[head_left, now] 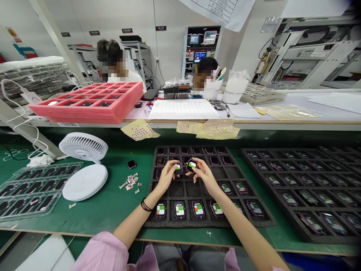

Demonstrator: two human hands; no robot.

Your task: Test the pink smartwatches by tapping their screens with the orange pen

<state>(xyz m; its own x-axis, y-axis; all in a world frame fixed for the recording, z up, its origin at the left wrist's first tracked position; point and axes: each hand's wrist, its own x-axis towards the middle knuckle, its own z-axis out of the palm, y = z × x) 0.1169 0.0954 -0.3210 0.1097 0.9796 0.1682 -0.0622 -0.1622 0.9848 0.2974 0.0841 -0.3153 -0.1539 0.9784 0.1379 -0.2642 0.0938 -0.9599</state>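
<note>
My left hand (168, 174) is closed on a smartwatch body (178, 168) with a lit screen, its thumb lying at the screen's edge. In my right hand (203, 174) is a second smartwatch body (192, 165), also lit, pinched by the fingers. Both are held side by side over a black foam tray (175, 189). Lit watch bodies (179, 209) showing green and white fill the tray's front row, and dark-screened ones (196, 150) sit in the back rows. Some middle compartments hold nothing.
A second foam tray (270, 209) of watches lies at right. At left are a white fan (84, 182), small paper scraps (131, 181), a lone watch (131, 164) and a clear plastic tray (53, 203). A pink foam tray (107, 113) rests on the shelf; two people sit beyond.
</note>
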